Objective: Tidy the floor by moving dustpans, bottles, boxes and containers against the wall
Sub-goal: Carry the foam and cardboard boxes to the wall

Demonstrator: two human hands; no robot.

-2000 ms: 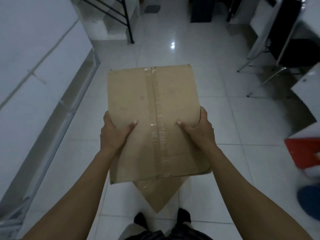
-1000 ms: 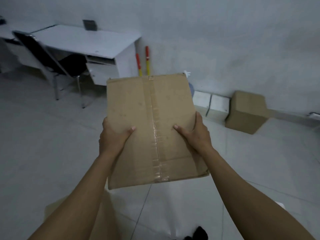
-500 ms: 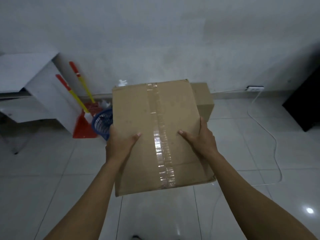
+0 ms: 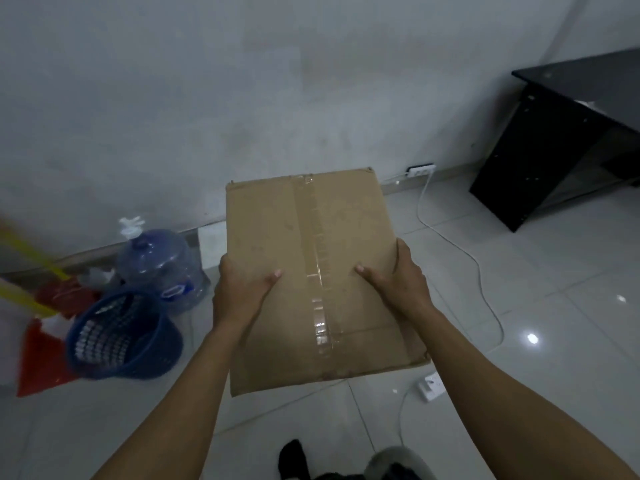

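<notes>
A brown cardboard box [image 4: 304, 237] sealed with clear tape is held in the air in front of me, above the floor near the wall. My left hand [image 4: 239, 292] grips its left edge, thumb on top. My right hand [image 4: 398, 278] grips its right edge the same way. By the wall at the left stand a large clear blue water bottle [image 4: 159, 265], a blue plastic basket [image 4: 121, 337] lying tilted, and red dustpans [image 4: 45, 355] with yellow handles. The box hides the floor and wall base behind it.
A black desk [image 4: 561, 140] stands at the right against the wall. A white cable [image 4: 460, 247] runs from a wall socket strip [image 4: 420, 170] across the tiles to a white adapter [image 4: 431, 386] on the floor. My feet show at the bottom.
The view has swung from the open room to the wall and moved closer and rightward. The box stays in the same two-handed grip. The second cardboard box is now hidden behind it.
</notes>
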